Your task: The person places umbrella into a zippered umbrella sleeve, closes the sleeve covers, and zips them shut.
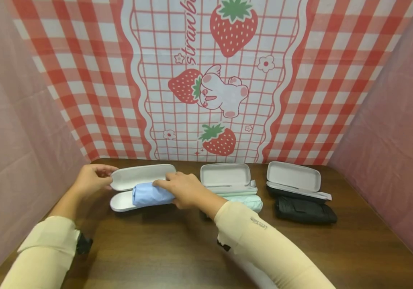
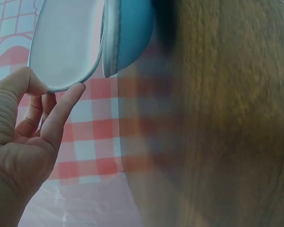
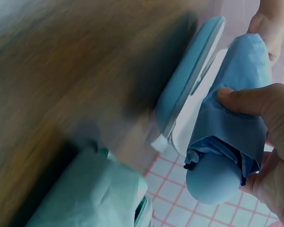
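Observation:
A blue zip case (image 1: 121, 202) with a pale lining lies unfolded at the left, its lid (image 1: 143, 177) raised at the back. At the lid's left end my left hand (image 1: 92, 178) pinches the rim between thumb and fingers, as the left wrist view shows close up. My right hand (image 1: 185, 189) grips a folded light-blue umbrella (image 1: 151, 194) over the case's lower half. In the right wrist view the thumb lies across the umbrella's fabric sleeve (image 3: 232, 125), and a rounded blue handle end (image 3: 214, 179) pokes out.
Right of the blue case, an unfolded mint case (image 1: 226, 175) has a folded mint umbrella (image 1: 246, 202) before it, partly behind my right forearm. Farther right, a black case (image 1: 293, 176) stands unfolded behind a folded black umbrella (image 1: 305, 210). A strawberry-print cloth (image 1: 224, 92) hangs behind the wooden table (image 1: 138, 245).

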The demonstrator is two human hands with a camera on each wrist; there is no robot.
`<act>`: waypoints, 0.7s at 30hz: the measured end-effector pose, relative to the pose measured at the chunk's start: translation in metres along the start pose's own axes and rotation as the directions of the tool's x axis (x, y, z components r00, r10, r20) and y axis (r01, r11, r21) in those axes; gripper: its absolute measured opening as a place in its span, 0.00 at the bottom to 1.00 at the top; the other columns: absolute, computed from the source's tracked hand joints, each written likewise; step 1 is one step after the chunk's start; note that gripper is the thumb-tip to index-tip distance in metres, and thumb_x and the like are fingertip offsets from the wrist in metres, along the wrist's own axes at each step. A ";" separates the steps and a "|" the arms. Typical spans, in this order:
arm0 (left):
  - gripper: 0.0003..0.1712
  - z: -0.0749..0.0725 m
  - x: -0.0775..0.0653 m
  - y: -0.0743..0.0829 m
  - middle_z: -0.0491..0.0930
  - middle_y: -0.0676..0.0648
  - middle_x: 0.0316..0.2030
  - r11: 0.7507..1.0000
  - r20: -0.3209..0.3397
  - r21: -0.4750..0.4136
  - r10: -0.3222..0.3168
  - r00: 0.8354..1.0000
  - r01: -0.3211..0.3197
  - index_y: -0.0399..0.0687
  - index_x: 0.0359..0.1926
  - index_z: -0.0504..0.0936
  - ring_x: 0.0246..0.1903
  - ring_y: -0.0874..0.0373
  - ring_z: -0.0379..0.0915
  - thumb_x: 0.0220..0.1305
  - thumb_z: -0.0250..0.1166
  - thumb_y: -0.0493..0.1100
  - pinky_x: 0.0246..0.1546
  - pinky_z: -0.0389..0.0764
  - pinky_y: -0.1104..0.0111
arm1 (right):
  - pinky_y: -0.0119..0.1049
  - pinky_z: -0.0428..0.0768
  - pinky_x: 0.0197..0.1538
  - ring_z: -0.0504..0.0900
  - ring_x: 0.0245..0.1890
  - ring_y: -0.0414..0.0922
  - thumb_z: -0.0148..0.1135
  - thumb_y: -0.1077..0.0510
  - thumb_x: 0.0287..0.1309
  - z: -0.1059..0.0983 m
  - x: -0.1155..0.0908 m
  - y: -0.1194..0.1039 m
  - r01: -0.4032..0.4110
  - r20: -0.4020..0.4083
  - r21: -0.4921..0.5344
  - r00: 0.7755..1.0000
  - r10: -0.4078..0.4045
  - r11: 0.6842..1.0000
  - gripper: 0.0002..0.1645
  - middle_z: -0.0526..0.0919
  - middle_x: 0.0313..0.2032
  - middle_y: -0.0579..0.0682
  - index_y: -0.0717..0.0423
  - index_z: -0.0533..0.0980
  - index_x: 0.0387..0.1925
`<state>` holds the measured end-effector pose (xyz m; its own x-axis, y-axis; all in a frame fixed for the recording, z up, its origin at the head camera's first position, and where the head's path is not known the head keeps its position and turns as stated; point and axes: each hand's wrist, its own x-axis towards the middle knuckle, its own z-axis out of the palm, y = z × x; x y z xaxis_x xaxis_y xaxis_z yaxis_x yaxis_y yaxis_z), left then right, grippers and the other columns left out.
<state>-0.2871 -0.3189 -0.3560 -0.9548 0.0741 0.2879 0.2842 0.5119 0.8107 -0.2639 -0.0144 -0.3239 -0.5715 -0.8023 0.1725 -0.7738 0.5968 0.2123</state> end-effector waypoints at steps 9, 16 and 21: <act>0.17 0.003 0.005 0.008 0.76 0.34 0.27 0.999 0.006 0.017 0.045 0.999 -0.045 0.26 0.42 0.76 0.21 0.60 0.75 0.45 0.60 0.25 0.21 0.78 0.62 | 0.38 0.73 0.26 0.71 0.36 0.42 0.69 0.50 0.39 0.008 0.020 -0.008 0.005 0.012 0.023 1.000 -0.005 1.000 0.41 0.68 0.36 0.42 0.31 0.61 0.57; 0.16 0.004 0.007 0.010 0.75 0.38 0.25 0.998 -0.003 0.025 0.056 0.998 -0.056 0.27 0.41 0.77 0.21 0.61 0.74 0.46 0.60 0.25 0.21 0.78 0.60 | 0.40 0.73 0.28 0.71 0.37 0.43 0.68 0.54 0.38 0.013 0.028 -0.008 -0.026 0.029 0.025 0.999 0.026 0.999 0.42 0.69 0.38 0.42 0.31 0.62 0.57; 0.16 0.005 0.010 0.012 0.75 0.43 0.24 0.998 -0.003 0.036 0.044 0.999 -0.044 0.29 0.40 0.78 0.21 0.60 0.74 0.46 0.60 0.26 0.22 0.78 0.58 | 0.40 0.74 0.30 0.71 0.39 0.43 0.69 0.53 0.37 0.019 0.029 -0.006 -0.039 0.052 0.049 0.998 0.037 0.998 0.42 0.70 0.40 0.41 0.30 0.63 0.57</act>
<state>-0.2931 -0.3080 -0.3458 -0.9410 0.0943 0.3251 0.3229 0.5387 0.7782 -0.2813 -0.0413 -0.3382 -0.6129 -0.7794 0.1298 -0.7632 0.6265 0.1582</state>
